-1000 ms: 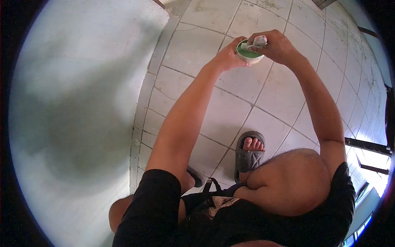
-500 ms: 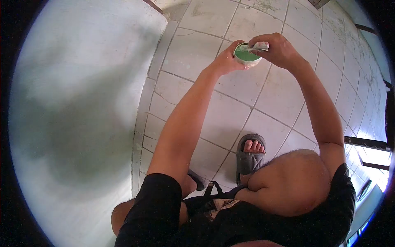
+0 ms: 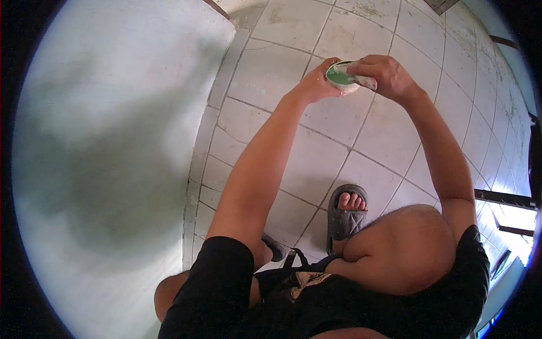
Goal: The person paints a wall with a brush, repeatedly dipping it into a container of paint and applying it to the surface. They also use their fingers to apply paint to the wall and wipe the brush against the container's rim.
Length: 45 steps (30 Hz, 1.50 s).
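My left hand [image 3: 321, 82] is wrapped round the side of a small round tub [image 3: 346, 89] with green paint-like stuff inside [image 3: 337, 77]. Above the tub's right rim, my right hand [image 3: 386, 77] grips a pale, smeared tool [image 3: 367, 82]. The far part of that tool reaches over the tub's opening, and its exact shape is partly hidden by my fingers. Both hands are held out over the tiled floor.
A pale wall [image 3: 124, 130] with a shadow on it rises at the left. White floor tiles [image 3: 316, 152] spread ahead. My sandalled foot [image 3: 345, 217] is below the tub. A dark metal bar [image 3: 502, 198] stands at the right.
The tool in my right hand has tilted, its right end now pointing lower. The tub and both hands appear slightly lower and further right in view.
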### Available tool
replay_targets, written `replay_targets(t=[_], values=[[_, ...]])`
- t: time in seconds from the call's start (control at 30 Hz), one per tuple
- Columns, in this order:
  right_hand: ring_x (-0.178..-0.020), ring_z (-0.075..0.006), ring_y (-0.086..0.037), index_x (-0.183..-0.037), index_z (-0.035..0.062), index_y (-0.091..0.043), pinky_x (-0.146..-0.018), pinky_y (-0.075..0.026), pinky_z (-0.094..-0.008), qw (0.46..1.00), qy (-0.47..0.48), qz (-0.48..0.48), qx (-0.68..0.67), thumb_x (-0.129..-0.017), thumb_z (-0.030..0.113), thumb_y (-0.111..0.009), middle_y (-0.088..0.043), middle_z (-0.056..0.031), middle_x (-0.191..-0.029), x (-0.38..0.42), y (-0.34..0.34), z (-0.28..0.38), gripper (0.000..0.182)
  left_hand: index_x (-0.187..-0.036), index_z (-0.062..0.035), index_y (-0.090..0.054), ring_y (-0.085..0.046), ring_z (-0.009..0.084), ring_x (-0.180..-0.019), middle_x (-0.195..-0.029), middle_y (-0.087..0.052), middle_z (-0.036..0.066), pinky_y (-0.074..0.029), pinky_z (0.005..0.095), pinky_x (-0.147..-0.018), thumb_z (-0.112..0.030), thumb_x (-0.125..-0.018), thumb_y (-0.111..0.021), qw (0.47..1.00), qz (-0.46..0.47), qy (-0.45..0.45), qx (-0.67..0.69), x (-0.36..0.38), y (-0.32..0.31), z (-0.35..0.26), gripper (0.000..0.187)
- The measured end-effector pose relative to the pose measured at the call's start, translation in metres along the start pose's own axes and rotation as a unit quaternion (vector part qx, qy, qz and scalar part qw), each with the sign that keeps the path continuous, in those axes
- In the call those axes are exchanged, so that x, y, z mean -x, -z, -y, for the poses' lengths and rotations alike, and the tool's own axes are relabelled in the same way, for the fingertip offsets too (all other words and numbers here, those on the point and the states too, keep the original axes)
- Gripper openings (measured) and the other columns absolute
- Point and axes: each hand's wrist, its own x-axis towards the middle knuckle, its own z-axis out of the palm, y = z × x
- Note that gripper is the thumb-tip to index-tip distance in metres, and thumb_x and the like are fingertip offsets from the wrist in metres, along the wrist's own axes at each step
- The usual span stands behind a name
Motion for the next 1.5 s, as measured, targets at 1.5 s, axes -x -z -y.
replay_targets(t=[1.5], values=[[-0.091, -0.0236, -0.063, -0.1, -0.0014, -0.061, -0.079, -0.052, -0.0307, 0.956, -0.065, -0.214, -0.188, -0.086, 0.006, -0.061, -0.065, -0.0135, -0.102, 0.062, -0.016, -0.001, 0.016, -0.139, 0.0033, -0.018, -0.042, 0.0285, -0.124, -0.133, -0.042, 0.018, -0.037, 0.0326, -0.102, -0.016, -0.056, -0.084, 0.999, 0.024, -0.002, -0.026, -0.005, -0.003, 0.004, 0.109]])
